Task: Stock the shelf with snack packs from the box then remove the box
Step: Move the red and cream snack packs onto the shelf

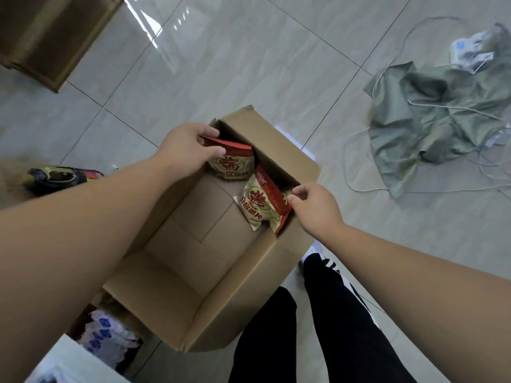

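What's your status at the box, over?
Left hand pinching far snack pack, right hand pinching near snack pack. Both packs low inside the box, rest of its floor bare. Nothing over the opening, over.

Tiled floor [221,51] — open box [243,294], flat cardboard [47,37], green cloth [428,120] w/ white cable [343,158]

green cloth [431,117] right | white cable [343,161] across it | cardboard [52,37] top left | dark bag [58,178] left

Head camera, steeply downward, close above box [221,286].
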`<state>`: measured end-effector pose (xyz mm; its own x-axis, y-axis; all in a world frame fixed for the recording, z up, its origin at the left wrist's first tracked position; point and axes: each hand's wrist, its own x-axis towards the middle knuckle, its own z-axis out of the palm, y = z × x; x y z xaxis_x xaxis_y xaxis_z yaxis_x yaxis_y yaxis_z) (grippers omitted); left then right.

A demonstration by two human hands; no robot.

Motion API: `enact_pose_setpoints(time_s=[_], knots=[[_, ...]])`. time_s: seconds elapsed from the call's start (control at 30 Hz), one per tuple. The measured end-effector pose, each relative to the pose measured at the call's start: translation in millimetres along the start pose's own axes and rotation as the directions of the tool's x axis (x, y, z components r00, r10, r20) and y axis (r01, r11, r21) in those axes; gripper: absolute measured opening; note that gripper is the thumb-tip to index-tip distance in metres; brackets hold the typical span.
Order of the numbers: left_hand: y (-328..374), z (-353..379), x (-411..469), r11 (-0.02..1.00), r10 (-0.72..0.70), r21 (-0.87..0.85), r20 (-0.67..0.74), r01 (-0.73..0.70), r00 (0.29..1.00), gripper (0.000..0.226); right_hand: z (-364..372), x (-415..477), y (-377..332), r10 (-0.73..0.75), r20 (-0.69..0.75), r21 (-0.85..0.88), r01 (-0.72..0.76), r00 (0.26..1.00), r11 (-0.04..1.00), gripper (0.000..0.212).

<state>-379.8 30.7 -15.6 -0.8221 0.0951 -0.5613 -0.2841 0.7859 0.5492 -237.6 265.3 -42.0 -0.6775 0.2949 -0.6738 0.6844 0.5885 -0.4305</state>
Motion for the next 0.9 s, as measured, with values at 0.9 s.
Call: enact_pose_setpoints(time_s=[0.9], knots=[[-44.4, 32.2, 38.4, 0.986, -0.048, 0.152, -0.095, 0.062, 0.994, 0.014, 55.7, 39.1, 7.4, -0.004, -0.077, -0.236, -0.015, 0.997, 0.972, 0.027]])
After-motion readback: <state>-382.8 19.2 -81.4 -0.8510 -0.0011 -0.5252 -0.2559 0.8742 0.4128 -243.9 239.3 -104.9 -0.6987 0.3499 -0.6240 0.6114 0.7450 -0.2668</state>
